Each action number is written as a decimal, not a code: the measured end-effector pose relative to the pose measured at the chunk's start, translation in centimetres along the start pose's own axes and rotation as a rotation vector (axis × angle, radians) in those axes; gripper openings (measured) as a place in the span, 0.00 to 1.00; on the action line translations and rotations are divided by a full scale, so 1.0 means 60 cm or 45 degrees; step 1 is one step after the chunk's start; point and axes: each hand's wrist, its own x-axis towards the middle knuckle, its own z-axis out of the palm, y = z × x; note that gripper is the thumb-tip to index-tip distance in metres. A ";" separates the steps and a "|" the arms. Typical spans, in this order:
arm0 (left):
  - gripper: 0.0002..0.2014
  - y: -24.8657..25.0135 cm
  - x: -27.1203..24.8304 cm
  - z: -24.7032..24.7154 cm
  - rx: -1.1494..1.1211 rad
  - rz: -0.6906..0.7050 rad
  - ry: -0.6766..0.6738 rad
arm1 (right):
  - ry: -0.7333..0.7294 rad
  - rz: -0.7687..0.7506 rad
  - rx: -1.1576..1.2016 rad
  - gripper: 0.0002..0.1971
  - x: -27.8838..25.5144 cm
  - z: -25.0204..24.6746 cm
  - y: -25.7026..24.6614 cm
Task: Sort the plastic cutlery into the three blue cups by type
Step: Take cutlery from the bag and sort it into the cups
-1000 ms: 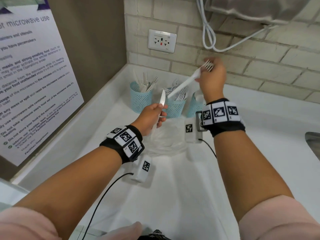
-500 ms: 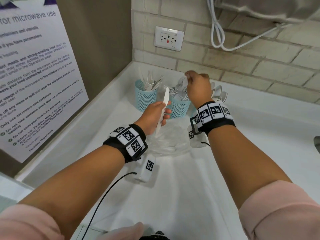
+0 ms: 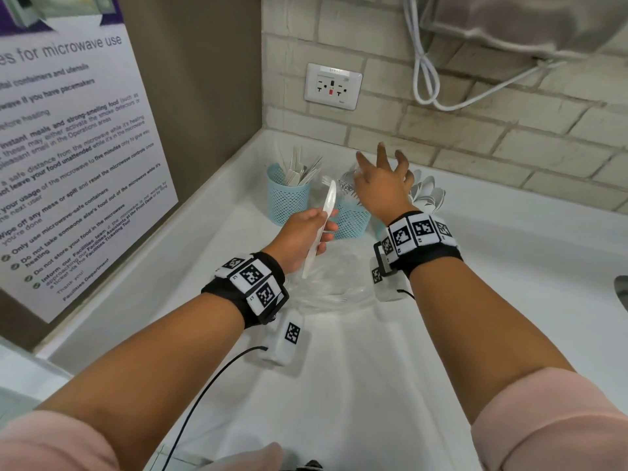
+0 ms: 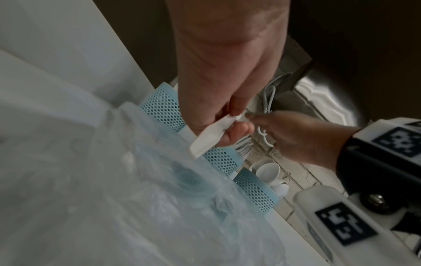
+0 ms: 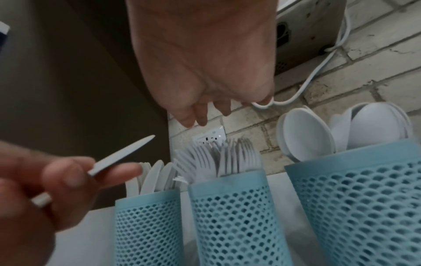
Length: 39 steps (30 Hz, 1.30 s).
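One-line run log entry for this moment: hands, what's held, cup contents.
left hand: holds knife | right hand: open over fork cup | knife cup: knives | spoon cup: spoons | plastic bag: on counter

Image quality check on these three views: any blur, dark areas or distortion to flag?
Head view: well lit and sharp, wide-angle bending at the poster edge. Left wrist view: dim, plastic bag a soft out-of-focus mass, knife handle readable. Right wrist view: left hand smeared by blur, fork tines streaked, cup mesh fairly crisp.
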 end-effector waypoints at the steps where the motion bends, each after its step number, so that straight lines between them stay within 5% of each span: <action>1: 0.15 0.000 0.000 0.000 0.004 0.018 0.003 | 0.098 -0.028 0.048 0.23 -0.002 -0.004 -0.005; 4: 0.15 0.002 0.000 0.003 -0.001 0.074 0.032 | 0.212 -0.173 0.355 0.22 -0.004 -0.016 -0.024; 7: 0.14 0.006 0.000 0.002 0.013 0.113 0.066 | 0.025 -0.247 0.750 0.20 -0.006 -0.027 -0.037; 15: 0.14 0.003 0.006 -0.005 0.007 0.148 0.101 | -0.265 -0.225 0.889 0.20 -0.006 -0.014 -0.043; 21: 0.14 0.003 0.010 -0.022 0.016 0.108 0.167 | 0.231 0.008 1.139 0.13 0.036 -0.061 -0.052; 24: 0.14 0.000 0.016 -0.031 0.352 0.197 0.233 | 0.545 0.009 1.233 0.11 0.063 -0.082 -0.067; 29: 0.07 -0.022 0.023 -0.047 1.278 0.219 0.157 | 0.700 -0.099 1.104 0.11 0.083 -0.051 -0.113; 33: 0.12 -0.021 0.017 -0.054 1.325 0.106 0.036 | 0.627 -0.328 0.782 0.13 0.079 -0.001 -0.137; 39: 0.19 -0.015 0.004 -0.061 1.396 -0.049 -0.167 | 0.248 -0.446 0.199 0.17 0.077 0.065 -0.145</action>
